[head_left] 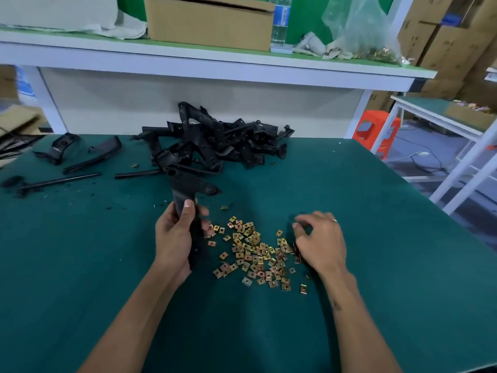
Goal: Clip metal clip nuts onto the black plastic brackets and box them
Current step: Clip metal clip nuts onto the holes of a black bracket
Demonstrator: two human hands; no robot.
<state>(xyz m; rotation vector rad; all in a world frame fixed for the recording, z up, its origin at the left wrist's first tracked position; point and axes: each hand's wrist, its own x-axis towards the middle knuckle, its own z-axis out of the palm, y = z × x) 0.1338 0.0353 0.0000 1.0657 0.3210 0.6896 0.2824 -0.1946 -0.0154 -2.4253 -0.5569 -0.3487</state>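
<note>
Holding the black bracket (188, 200) upright, your left hand (174, 238) has its fingers and thumb wrapped round the lower shank, with the wider head and its round boss standing clear above. The moulding looks stiff and light, so that low grip should steady it; keep the head end free, since that is probably where a clip goes on.

Your right hand (320, 240) hovers at the right edge of the scattered clip nuts (255, 254) on the green tabletop (376, 265), fingers loosely curled, thumb and forefinger close together. Whether a nut is already pinched between them cannot be told.

The nuts are small, thin, folded metal pieces, likely springy and a little sharp at the edges. They lie flat and partly overlapping, so take one from the loose fringe by its two side edges, open mouth facing the bracket.

The heap of brackets (215, 141) sits at the back of the tabletop.
</note>
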